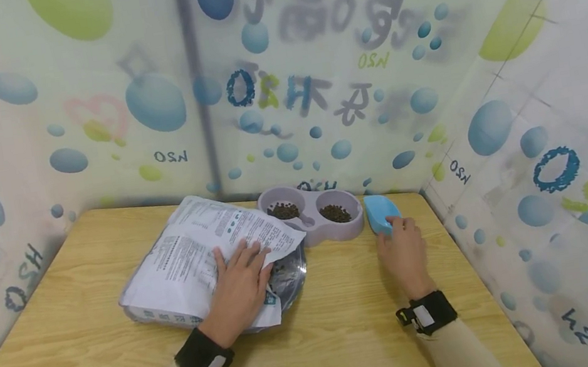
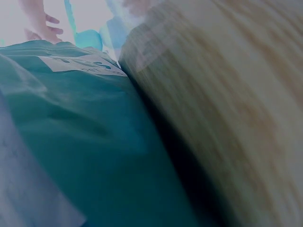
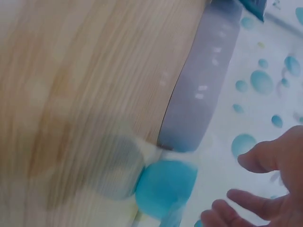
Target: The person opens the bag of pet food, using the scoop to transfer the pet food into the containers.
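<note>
My left hand (image 1: 238, 287) rests with its fingers spread on a white printed bag (image 1: 175, 265), which lies on its side. The bag's silvery mouth (image 1: 292, 276) faces right, with a few brown pellets inside. In the left wrist view the bag's teal side (image 2: 99, 123) fills much of the picture. At the right, my right hand (image 1: 405, 249) is over the near end of a light blue scoop (image 1: 380, 208), partly hiding it. The right wrist view shows the thumb and fingers apart, with the scoop (image 3: 165, 187) beyond them.
A grey double pet bowl (image 1: 315, 231) with brown kibble in both hollows stands between bag and scoop, near the back edge. All lie on a wooden table (image 1: 344, 328). Walls with a printed bubble pattern (image 1: 156, 102) enclose the table's back and sides.
</note>
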A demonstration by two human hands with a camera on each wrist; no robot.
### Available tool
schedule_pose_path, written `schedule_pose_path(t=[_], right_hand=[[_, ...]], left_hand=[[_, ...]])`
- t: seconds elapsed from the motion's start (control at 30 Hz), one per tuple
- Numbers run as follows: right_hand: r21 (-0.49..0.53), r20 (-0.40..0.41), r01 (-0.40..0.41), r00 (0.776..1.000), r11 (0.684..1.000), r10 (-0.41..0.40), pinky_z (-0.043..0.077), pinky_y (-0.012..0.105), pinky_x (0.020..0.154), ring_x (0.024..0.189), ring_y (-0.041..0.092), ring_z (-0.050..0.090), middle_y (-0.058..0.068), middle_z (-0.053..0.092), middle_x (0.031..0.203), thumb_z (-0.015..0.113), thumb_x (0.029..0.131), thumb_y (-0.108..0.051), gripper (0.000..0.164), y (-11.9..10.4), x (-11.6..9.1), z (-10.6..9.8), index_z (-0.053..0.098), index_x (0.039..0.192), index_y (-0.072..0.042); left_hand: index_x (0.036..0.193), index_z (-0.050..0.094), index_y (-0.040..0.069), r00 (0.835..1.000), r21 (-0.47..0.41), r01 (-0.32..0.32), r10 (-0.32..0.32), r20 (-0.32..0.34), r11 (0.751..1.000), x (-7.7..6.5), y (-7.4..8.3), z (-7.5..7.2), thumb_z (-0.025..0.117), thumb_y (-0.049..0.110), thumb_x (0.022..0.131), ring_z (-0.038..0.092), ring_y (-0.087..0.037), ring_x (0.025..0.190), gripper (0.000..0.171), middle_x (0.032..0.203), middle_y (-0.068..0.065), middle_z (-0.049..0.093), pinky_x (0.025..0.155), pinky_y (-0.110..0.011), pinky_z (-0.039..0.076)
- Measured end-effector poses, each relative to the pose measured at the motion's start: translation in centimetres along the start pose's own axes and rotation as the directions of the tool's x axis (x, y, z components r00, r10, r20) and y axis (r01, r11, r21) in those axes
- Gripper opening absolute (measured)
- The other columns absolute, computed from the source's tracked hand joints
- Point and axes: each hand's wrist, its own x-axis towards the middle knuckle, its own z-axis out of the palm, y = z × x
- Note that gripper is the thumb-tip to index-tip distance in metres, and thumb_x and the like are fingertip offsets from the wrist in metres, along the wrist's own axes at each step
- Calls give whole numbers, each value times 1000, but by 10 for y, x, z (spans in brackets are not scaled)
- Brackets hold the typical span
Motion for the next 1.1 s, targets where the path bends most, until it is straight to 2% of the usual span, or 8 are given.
schedule_pose_path(t=[0.13, 0.23, 0.37, 0.47, 0.57, 0.7, 0.83, 1.1], right_hand=[[73, -45, 113, 993, 991, -110, 61, 71, 94, 115, 59, 71, 38, 70, 128, 75, 108, -9, 36, -16, -8, 5, 70, 137, 13], [125, -1, 155, 988, 980, -156, 63, 62, 93, 111, 48, 72, 30, 72, 122, 74, 110, -8, 24, -32, -15, 8, 72, 127, 8], [179, 127, 147, 977, 973, -171, 65, 47, 86, 99, 31, 74, 18, 77, 113, 75, 112, -12, 15, -54, -20, 13, 73, 120, 0], [208, 237, 127, 955, 970, -176, 64, 41, 80, 91, 23, 73, 13, 79, 108, 74, 113, -16, 17, -68, -24, 18, 74, 122, -2], [234, 345, 95, 922, 967, -174, 64, 42, 81, 90, 21, 72, 11, 80, 107, 73, 114, -21, 23, -77, -26, 26, 75, 127, -2], [271, 421, 83, 886, 959, -196, 67, 49, 90, 95, 25, 77, 13, 82, 107, 73, 114, -21, 29, -84, -28, 40, 77, 130, 2], [313, 436, 95, 869, 945, -232, 68, 49, 90, 97, 26, 78, 15, 84, 107, 73, 113, -18, 28, -88, -28, 52, 79, 129, 4], [335, 444, 123, 854, 934, -272, 59, 35, 75, 81, 16, 68, 6, 79, 92, 75, 111, -18, 17, -98, -27, 61, 82, 109, -3]], left_hand=[[158, 71, 5, 1000, 5, 0, 0, 0, 1000, 0, 0, 1, 56, 33, 123, 46, -51, 171, 47, 172, -23, 62, 137, -93, 10], [158, 71, 6, 1000, 0, 1, -1, -1, 1000, -1, 0, 1, 56, 34, 123, 46, -52, 171, 47, 172, -24, 62, 137, -93, 10], [158, 71, 5, 1000, -6, -1, 1, -8, 1000, -1, 0, 0, 56, 34, 123, 46, -52, 171, 47, 172, -24, 62, 136, -93, 10], [158, 71, 5, 1000, -8, -2, 2, -12, 1000, -1, 0, 0, 56, 34, 123, 46, -52, 170, 47, 172, -24, 62, 136, -93, 10], [158, 71, 6, 1000, -10, -2, 2, -11, 1000, 0, 0, 0, 56, 34, 123, 46, -52, 170, 47, 172, -24, 62, 137, -93, 10], [159, 70, 6, 1000, -16, 2, -2, -5, 1000, 0, 0, 1, 56, 34, 123, 45, -52, 171, 48, 173, -24, 61, 137, -92, 9], [159, 71, 6, 1000, -22, 4, -5, -1, 1000, -1, -1, 2, 56, 35, 123, 45, -52, 171, 48, 173, -24, 61, 137, -92, 8], [159, 71, 6, 1000, -9, -6, 6, 0, 1000, 0, -2, 1, 56, 34, 123, 46, -51, 171, 48, 172, -23, 62, 137, -92, 11]])
